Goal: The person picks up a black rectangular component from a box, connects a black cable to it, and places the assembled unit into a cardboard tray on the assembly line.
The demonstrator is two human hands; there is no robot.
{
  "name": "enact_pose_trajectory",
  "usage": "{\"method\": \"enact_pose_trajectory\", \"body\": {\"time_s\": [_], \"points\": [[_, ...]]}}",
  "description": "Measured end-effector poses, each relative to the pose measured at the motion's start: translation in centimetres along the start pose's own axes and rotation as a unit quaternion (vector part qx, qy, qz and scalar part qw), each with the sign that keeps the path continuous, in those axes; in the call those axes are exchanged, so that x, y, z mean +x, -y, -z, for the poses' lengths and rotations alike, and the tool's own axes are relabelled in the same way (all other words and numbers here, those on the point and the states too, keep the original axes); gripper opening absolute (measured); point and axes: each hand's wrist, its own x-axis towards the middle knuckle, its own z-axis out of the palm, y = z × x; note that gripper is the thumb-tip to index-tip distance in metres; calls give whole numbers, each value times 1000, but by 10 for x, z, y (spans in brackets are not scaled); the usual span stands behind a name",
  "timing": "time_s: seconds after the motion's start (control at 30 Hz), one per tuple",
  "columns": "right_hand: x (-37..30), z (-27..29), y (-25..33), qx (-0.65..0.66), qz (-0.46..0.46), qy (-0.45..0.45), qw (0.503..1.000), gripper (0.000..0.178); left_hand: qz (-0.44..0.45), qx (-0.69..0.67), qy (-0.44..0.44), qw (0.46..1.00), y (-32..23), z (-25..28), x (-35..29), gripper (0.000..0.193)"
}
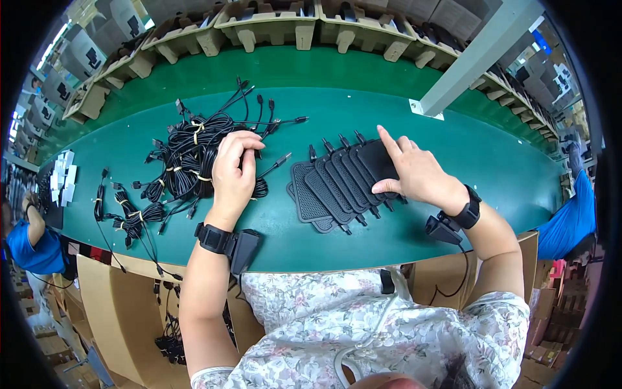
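Note:
A heap of black USB cables [194, 139], coiled and tied with pale bands, lies left of the middle. At its right side my left hand [234, 170] curls its fingers round part of a cable bundle; a metal plug [283, 158] sticks out beyond it. Several flat black pads with dotted faces [324, 188] overlap in a slanting row at the centre, short connectors showing at their far and near edges. My right hand [418, 170] rests on the right end of this row, index finger stretched out and thumb apart, over a smooth black pad [376, 161].
Cardboard pulp trays [265, 29] line the table's far side. A grey metal post [470, 65] rises at the far right. White small boxes [63, 178] stand far left, smaller cable bundles [136, 214] nearer. Below the front edge is an open carton [116, 311]. Co-workers' blue sleeves [570, 220] appear at both sides.

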Motion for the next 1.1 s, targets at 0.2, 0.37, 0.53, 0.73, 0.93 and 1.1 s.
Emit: {"method": "enact_pose_trajectory", "body": {"time_s": [0.2, 0.37, 0.53, 0.73, 0.93, 1.1], "points": [[9, -4, -24, 94, 11, -57, 994, 79, -11, -5, -2, 1000, -3, 2, 1, 14], [58, 32, -41, 263, 38, -89, 960, 31, -11, 14, 2, 1000, 1, 6, -2, 15], [154, 89, -109, 336, 48, -405, 849, 22, -3, 18, 6, 1000, -7, 5, 3, 15], [260, 121, -203, 296, -139, -626, 708, 41, 9, 38, 1, 999, -5, 3, 5, 15], [296, 104, -213, 295, -204, -542, 760, 40, 18, 48, 5, 999, -1, 7, 5, 16], [298, 94, -228, 9, -309, -339, 888, 37, 27, 30, 5, 999, 1, 4, 6, 16]]}}
